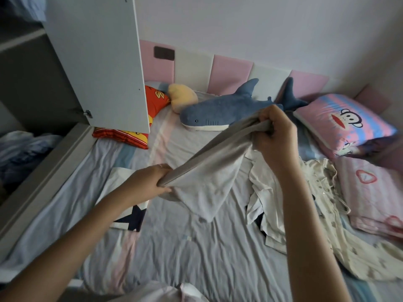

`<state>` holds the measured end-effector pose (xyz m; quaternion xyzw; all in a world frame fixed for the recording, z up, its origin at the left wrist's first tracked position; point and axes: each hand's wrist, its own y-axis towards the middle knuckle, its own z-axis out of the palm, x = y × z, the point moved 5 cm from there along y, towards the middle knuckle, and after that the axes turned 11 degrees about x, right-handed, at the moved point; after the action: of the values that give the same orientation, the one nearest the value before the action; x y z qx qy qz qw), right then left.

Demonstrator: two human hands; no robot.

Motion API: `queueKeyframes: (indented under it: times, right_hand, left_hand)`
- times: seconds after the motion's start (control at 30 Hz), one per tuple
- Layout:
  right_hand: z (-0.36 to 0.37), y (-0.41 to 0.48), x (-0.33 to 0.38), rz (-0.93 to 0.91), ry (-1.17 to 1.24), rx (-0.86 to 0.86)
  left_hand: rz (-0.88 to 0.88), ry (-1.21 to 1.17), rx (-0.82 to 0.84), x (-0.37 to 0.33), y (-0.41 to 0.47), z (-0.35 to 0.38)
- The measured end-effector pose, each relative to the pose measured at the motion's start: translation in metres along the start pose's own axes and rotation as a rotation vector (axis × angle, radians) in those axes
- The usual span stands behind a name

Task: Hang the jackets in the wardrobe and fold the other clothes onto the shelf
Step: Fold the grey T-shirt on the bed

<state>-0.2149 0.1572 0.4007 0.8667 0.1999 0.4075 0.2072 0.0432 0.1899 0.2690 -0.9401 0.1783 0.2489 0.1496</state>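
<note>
The grey garment (pixel 207 171) hangs stretched over the bed (pixel 196 247) between two fists. The left hand (pixel 150 182) has its grip curled tight round the lower edge; the right hand (pixel 273 131), higher up, bunches the other end in closed fingers.

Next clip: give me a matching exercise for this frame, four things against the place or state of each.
Things:
1 grey garment
2 shark plush
3 cream buttoned shirt
4 wardrobe door

Places or states:
A lies crumpled on the bed, at right
B stands open
C gripped by left hand and right hand
D lies by the headboard

Pairs: 1-C, 2-D, 3-A, 4-B
</note>
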Motion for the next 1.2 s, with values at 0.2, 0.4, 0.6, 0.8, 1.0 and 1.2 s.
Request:
queueKeyframes:
  times: [0.2,0.4,0.6,0.8,1.0,1.2]
  right_hand:
    - [-0.018,-0.007,-0.017,-0.058,-0.057,0.073]
    - [-0.013,-0.033,-0.095,0.296,-0.159,0.274]
    - [-0.012,-0.054,-0.116,0.345,-0.106,0.211]
    - [-0.009,-0.045,-0.110,0.406,-0.117,0.246]
    - [0.004,-0.053,-0.112,0.509,0.191,0.375]
    - [0.001,-0.060,-0.114,0.582,0.643,0.243]
  left_hand:
    - [-0.091,0.114,0.099,0.054,-0.007,-0.009]
    - [-0.038,-0.361,-0.190,0.059,-0.005,-0.033]
    - [0.049,-0.181,-0.440,0.046,0.003,-0.053]
    - [0.037,-0.068,-0.394,0.054,0.009,-0.059]
    - [-0.039,-0.228,0.033,0.065,0.003,-0.055]
    - [-0.017,-0.803,-0.156,0.073,0.000,-0.064]
